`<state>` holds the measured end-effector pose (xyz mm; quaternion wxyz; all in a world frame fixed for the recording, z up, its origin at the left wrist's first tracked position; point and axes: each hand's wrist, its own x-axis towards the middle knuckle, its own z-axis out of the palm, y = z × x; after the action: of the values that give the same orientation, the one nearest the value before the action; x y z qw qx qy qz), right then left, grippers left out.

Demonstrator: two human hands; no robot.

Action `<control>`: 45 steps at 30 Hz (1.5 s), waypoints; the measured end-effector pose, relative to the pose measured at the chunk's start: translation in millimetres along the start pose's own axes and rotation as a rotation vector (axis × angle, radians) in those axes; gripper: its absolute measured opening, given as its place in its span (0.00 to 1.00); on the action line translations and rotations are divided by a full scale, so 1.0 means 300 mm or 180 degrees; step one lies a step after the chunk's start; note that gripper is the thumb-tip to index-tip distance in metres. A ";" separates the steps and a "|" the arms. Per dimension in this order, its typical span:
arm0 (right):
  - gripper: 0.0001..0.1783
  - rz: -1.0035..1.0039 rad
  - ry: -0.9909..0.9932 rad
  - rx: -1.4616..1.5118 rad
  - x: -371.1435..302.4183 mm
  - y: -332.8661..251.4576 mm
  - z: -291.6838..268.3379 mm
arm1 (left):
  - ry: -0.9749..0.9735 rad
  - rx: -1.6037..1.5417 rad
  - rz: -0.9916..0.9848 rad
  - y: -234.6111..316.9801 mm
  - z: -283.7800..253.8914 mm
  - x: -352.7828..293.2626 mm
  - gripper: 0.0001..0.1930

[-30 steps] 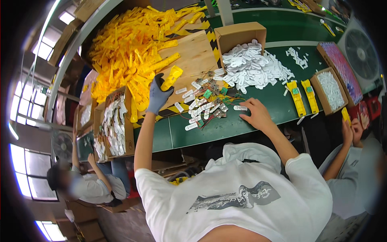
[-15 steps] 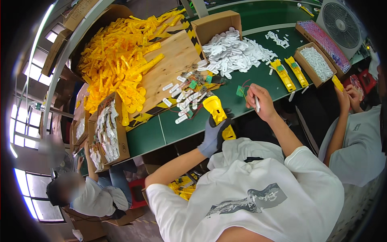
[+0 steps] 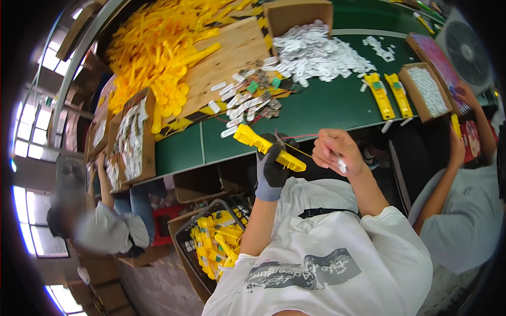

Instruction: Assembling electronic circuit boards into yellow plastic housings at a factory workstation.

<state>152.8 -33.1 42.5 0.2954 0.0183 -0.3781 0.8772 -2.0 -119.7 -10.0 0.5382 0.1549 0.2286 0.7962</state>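
Observation:
My left hand (image 3: 270,171), in a grey and black glove, is closed around a yellow plastic housing (image 3: 259,141) just off the table's front edge. The housing is tilted, its upper end pointing left. To its right, my bare right hand (image 3: 340,151) has its fingers pinched together. A slim white pen-like piece (image 3: 342,165) pokes out below them. A thin red wire (image 3: 301,137) stretches between the glove and my right fingertips. Whatever hangs at the wire's gloved end is too blurred to make out.
Beyond my hands lies a pile of white parts and wired green boards (image 3: 253,100). Behind are yellow housings (image 3: 153,58) and white pieces (image 3: 321,55). Two yellow housings (image 3: 380,97) with boards lie at right. A basket (image 3: 182,231) stands below left. People sit on both sides.
The yellow housing has swung from near upright to a leftward slant. My right hand has turned, and the green board that dangled by it no longer shows clearly. The view has shifted, baring the basket.

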 end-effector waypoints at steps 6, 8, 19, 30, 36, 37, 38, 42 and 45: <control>0.15 -0.0013 -0.0023 -0.0955 0.038 -0.037 -0.028 | 0.0723 0.2645 0.0540 0.099 0.018 -0.061 0.21; 0.17 0.0012 -0.0188 -0.1623 0.061 -0.070 -0.012 | 0.0416 0.2969 0.0888 0.119 0.007 -0.075 0.21; 0.13 0.0339 -0.1397 -0.3695 0.048 -0.204 0.198 | -0.0536 0.5289 0.2933 0.259 0.049 -0.021 0.18; 0.09 -0.0746 0.0221 -0.2739 0.138 -0.096 0.092 | -0.2202 0.5562 0.4232 0.368 0.171 0.007 0.14; 0.07 0.0412 -0.0572 -0.2335 0.219 -0.042 0.065 | -0.3307 0.5924 0.4004 0.388 0.199 0.070 0.14; 0.07 0.0405 -0.0552 -0.2333 0.219 -0.020 0.032 | -0.2808 0.5840 0.3905 0.369 0.194 0.080 0.16; 0.06 0.0389 -0.0261 -0.1825 0.213 0.004 -0.007 | -0.2318 0.5734 0.3790 0.351 0.185 0.086 0.18; 0.07 0.0090 0.0555 -0.1450 0.189 0.027 -0.049 | -0.0133 0.3732 0.2180 0.244 0.110 0.082 0.14; 0.08 0.0069 0.0662 -0.1521 0.185 0.039 -0.075 | 0.0992 0.1907 0.0090 0.225 0.070 0.086 0.14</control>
<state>105.0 3.8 33.1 0.3191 -0.1463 -0.5423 0.7633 -54.3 -113.0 43.6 0.4163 0.1858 0.5299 0.7151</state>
